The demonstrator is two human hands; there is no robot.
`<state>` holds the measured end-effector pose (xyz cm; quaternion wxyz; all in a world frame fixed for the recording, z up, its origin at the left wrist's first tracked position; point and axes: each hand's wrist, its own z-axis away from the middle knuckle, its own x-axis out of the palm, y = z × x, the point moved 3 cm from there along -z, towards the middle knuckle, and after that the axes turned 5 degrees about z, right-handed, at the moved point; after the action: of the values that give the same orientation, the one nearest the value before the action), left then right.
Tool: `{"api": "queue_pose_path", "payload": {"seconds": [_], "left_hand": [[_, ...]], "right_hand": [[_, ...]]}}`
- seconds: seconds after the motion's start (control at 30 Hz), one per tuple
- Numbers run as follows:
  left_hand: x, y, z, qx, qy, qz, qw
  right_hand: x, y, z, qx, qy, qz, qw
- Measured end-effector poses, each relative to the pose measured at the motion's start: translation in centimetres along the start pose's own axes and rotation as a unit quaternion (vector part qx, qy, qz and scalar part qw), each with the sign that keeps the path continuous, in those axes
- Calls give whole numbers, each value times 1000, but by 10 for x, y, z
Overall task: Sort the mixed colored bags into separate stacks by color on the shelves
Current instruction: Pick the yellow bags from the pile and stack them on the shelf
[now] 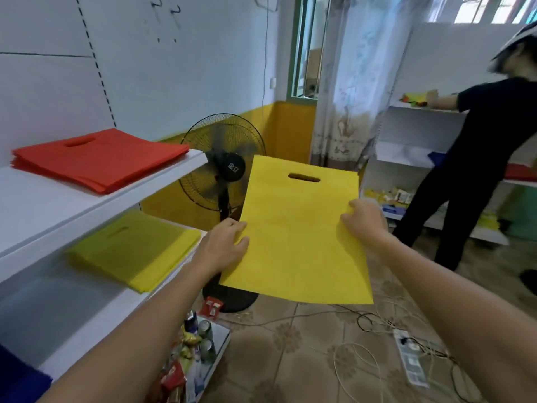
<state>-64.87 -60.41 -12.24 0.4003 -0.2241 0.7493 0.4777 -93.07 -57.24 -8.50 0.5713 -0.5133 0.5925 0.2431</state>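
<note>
I hold a flat yellow bag [299,239] with a cut-out handle in the air in front of me, to the right of the shelves. My left hand [225,245] pinches its left edge and my right hand [364,221] grips its right edge. A stack of red bags [98,159] lies on the upper shelf [52,210] at the left. On the shelf below [96,324] lies a stack of yellow bags [136,251]. The corner of a blue bag [17,376] shows at the bottom left.
A black standing fan [222,170] stands behind the held bag. Cans and snack packets [197,335] fill the lowest shelf. Cables and a power strip [409,356] lie on the tiled floor. Another person [476,158] in black works at a white shelf unit [412,135] on the right.
</note>
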Motion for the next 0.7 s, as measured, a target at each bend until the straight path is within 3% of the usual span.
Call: {"api": "queue_pose_path", "payload": {"seconds": [0.13,0.33,0.5,0.7], "left_hand": [[16,-2,-52,19,-24,1,1000],[41,-15,-107,20,-61,11,998],[68,-65,-130,-91,-71,35,993],[79,-137,-136,-257,-61,36,964]], "right_hand": [[9,7,-44,33,1,-4,999],[45,3,-104,9,-19,-24,999],[102,-21,-164,-38,-103,-11,994],[191,-102,-228,-176,-212,-11,961]]}}
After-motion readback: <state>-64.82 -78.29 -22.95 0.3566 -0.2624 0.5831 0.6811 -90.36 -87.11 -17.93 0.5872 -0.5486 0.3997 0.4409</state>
